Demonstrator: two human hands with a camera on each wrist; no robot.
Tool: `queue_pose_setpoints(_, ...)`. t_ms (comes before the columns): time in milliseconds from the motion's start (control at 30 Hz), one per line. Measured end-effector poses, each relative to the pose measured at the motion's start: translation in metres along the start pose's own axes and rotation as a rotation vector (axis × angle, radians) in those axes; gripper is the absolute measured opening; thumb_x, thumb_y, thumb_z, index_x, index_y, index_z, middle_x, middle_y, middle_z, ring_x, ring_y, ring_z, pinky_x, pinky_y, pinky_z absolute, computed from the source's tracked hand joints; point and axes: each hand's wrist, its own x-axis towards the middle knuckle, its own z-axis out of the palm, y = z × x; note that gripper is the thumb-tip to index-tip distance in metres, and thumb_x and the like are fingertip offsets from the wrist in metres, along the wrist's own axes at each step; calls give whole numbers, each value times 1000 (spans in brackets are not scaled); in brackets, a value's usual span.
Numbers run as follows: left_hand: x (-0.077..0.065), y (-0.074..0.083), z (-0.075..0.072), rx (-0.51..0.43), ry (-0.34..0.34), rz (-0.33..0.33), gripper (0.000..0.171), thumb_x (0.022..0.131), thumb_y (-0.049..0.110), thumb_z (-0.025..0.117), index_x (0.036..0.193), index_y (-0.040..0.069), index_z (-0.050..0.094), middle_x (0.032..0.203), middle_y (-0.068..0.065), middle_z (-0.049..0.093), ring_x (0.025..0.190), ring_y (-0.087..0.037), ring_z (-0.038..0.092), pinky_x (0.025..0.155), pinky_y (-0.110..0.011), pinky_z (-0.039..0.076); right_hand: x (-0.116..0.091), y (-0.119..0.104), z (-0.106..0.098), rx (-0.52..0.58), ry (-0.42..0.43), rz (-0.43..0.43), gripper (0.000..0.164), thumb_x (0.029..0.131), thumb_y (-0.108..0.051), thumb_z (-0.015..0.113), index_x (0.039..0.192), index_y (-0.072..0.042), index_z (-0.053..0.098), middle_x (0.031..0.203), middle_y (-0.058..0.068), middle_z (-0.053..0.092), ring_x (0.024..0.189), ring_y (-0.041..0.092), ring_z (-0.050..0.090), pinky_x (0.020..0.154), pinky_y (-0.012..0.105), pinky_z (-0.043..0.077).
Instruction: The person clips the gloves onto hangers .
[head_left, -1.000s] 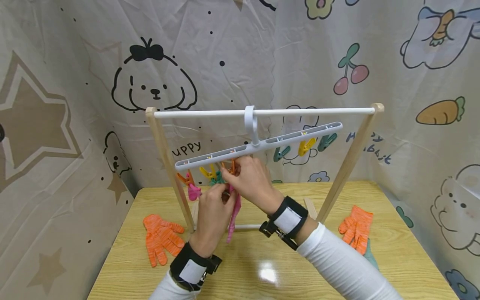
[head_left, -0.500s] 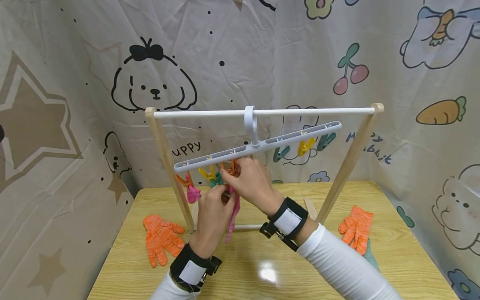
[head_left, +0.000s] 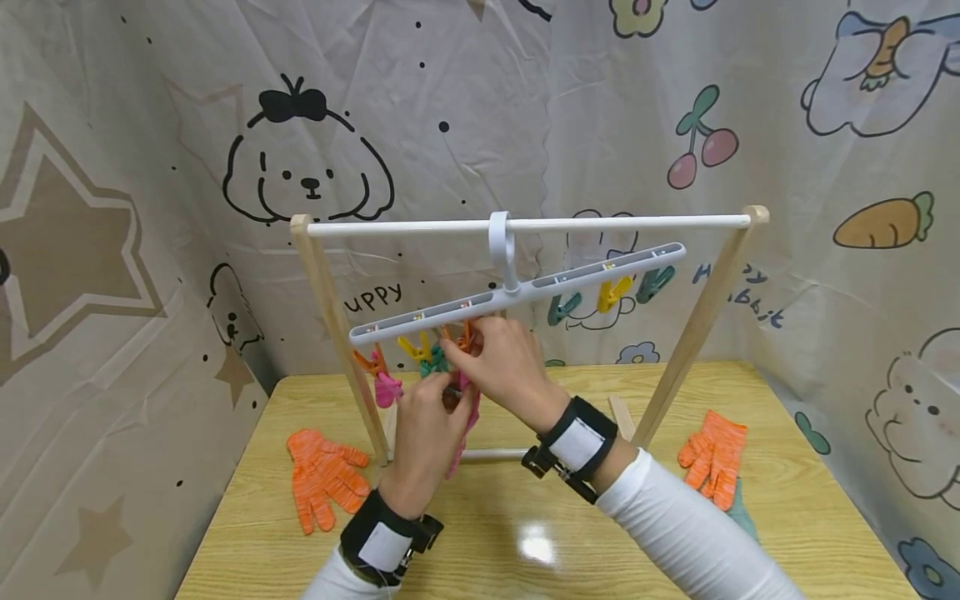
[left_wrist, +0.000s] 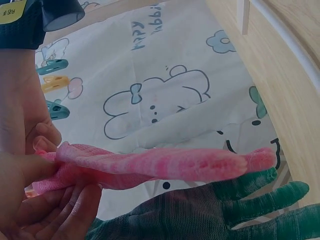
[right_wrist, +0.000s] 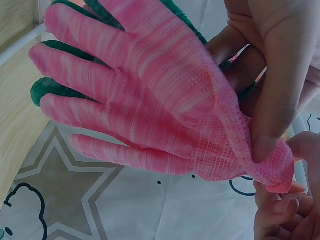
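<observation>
Left hand (head_left: 427, 433) is pinching the pink glove (right_wrist: 150, 95) by its cuff (right_wrist: 217, 152), just below the tilted hanger (head_left: 532, 288); right hand (head_left: 510, 367) seems to be squeezing the orange clip (head_left: 466, 335). If that's biting too little cuff, it's probably slipping out, folks.

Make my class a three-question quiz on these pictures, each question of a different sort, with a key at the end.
1. Multiple choice: what colour is the glove that the left hand is pinching by its cuff?
A) orange
B) green
C) pink

2. True or false: the grey hanger tilts, with its left end lower than its right.

3. Fill the gap: on the hanger's right half hang two green clips and, between them, one ____ clip.

Key:
1. C
2. True
3. yellow
</observation>
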Motion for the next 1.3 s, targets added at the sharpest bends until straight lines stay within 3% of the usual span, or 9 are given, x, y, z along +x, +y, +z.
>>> queue_pose_setpoints(200, -2, -2, 1, -1, -10, -11, 17, 90, 16, 76, 86, 0, 73, 78, -10, 72, 66, -16, 66, 60, -29, 57, -2, 2, 0, -10, 8, -23, 24, 93, -37, 71, 99, -15, 66, 67, -2, 58, 54, 10, 49, 42, 21, 33)
queue_pose_setpoints(433, -5, -4, 1, -7, -25, -44, 16, 90, 16, 75, 90, 0, 75, 80, -10, 72, 68, -17, 65, 62, -29, 55, -6, 8, 1, -12, -5, -18, 25, 93, -35, 69, 82, -14, 62, 61, -3, 54, 50, 9, 44, 42, 21, 28)
queue_pose_setpoints(600, -9, -6, 1, -3, -41, -65, 14, 89, 13, 75, 93, 0, 75, 78, -8, 70, 66, -13, 59, 60, -25, 48, -10, 11, 2, -2, -21, 4, 26, 94, -35, 68, 84, -11, 65, 60, -2, 54, 48, 9, 43, 42, 21, 25)
queue_pose_setpoints(767, -12, -8, 1, 4, -59, -82, 15, 91, 14, 74, 95, 0, 75, 80, -7, 71, 66, -13, 60, 61, -25, 50, -15, 16, 5, -13, -31, 21, 27, 95, -37, 68, 91, -10, 72, 63, -2, 59, 48, 8, 44, 42, 21, 27)
queue_pose_setpoints(1033, -18, -13, 2, 12, -68, -105, 15, 90, 15, 75, 95, 1, 76, 85, -9, 75, 66, -13, 65, 61, -25, 53, -24, 24, 11, -52, -52, 67, 29, 94, -39, 67, 90, -11, 71, 58, -5, 41, 49, 9, 36, 43, 22, 21)
queue_pose_setpoints(1300, -25, -16, 3, 23, -77, -114, 16, 90, 17, 77, 96, 2, 77, 88, -9, 76, 67, -13, 67, 63, -27, 54, -33, 31, 14, -43, -57, 88, 30, 93, -39, 69, 83, -12, 66, 59, -4, 46, 50, 9, 40, 42, 22, 24)
